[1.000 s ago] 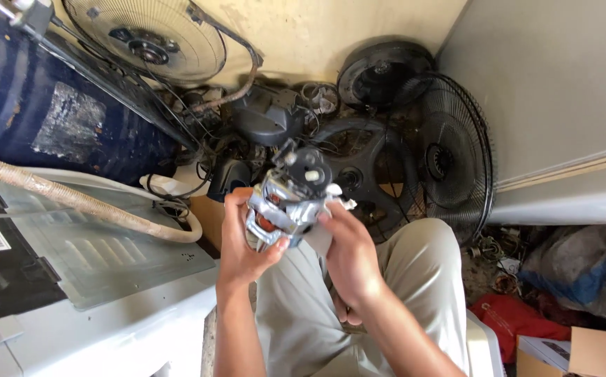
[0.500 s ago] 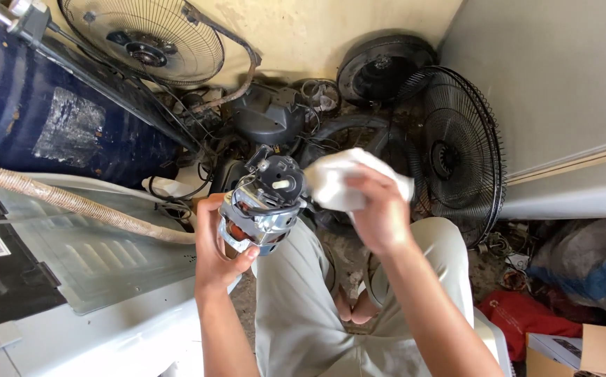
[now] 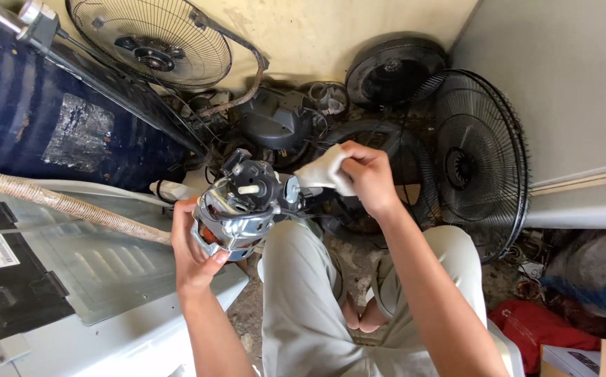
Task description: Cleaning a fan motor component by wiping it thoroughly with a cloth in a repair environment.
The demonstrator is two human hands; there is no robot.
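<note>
Left hand [image 3: 195, 248] clenched under fan motor [image 3: 244, 209] | right hand [image 3: 369, 178] pinching white cloth [image 3: 324, 173] at its side | risk: motor slips from one-handed hold (cloth may snag wiring)

Bright, even daylight, soft shadows, sharp focus, wide-angle bending at the edges.

We find little free room: fan grilles [image 3: 481, 157] and a black fan housing [image 3: 275, 122] crowd the floor ahead, a blue drum [image 3: 45, 112] and a white appliance panel [image 3: 100, 272] block the left, and a grey wall [image 3: 568, 84] closes the right. Open air remains only above our knees [image 3: 303, 279].
</note>
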